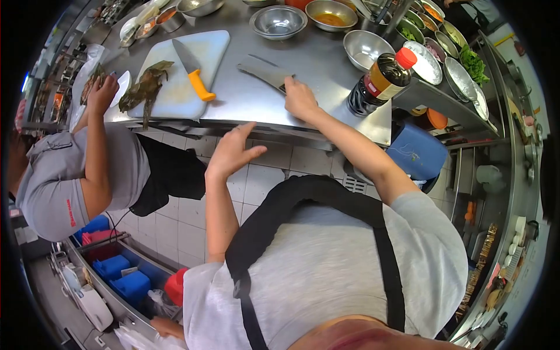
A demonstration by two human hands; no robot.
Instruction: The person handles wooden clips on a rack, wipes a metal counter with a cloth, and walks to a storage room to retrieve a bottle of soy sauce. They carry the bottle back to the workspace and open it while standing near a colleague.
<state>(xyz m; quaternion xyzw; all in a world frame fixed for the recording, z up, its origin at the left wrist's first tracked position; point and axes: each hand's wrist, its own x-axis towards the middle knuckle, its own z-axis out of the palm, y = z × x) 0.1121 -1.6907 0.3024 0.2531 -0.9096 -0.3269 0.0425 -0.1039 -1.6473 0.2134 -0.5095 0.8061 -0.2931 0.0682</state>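
Note:
My right hand [301, 100] is closed around the dark handle of a broad-bladed knife [262, 74], whose blade lies low over the steel table. My left hand [233, 149] is empty just off the table's front edge, fingers stretched and thumb apart. To the left, a white cutting board [213, 49] carries a yellow-handled knife [200, 86] and dark, limp brownish leaves [146, 87] hanging over its edge. A dark sauce bottle with a red cap [382, 84] stands to the right of my right hand.
A co-worker in a grey shirt [116, 163] stands at the left, hands near food in plastic. Metal bowls [278, 22] line the table's back, and more filled bowls [446, 44] stand at the right. A blue bin [417, 149] sits below the right corner.

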